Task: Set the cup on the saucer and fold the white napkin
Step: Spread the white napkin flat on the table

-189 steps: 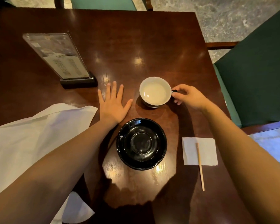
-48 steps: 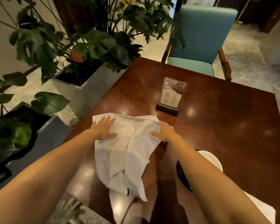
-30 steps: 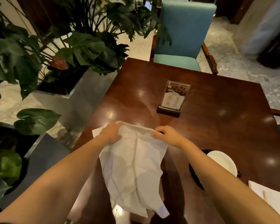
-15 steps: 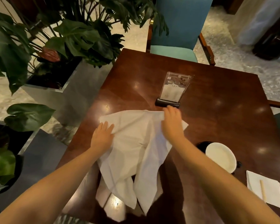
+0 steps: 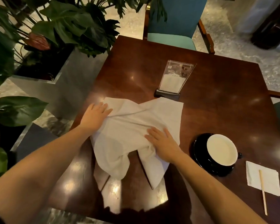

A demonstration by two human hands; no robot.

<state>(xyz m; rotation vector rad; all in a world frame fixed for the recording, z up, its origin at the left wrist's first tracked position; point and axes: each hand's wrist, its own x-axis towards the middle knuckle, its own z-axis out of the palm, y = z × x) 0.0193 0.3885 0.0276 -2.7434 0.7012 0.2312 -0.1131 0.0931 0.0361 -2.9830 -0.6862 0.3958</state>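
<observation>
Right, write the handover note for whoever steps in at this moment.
Left hand: flat, open, pressing the napkin near its far left corner.
Right hand: flat, open, on the napkin's near right part.
Napkin: spread on the table, rumpled, two ends hanging towards the near edge.
Cup: on the saucer, right of the napkin.
Done: cup set on saucer.
Left: smooth and fold the napkin.

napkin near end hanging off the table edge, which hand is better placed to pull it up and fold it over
Right. The right hand lies flat on the white napkin just above the dangling end; the left hand presses the far left corner.
</observation>
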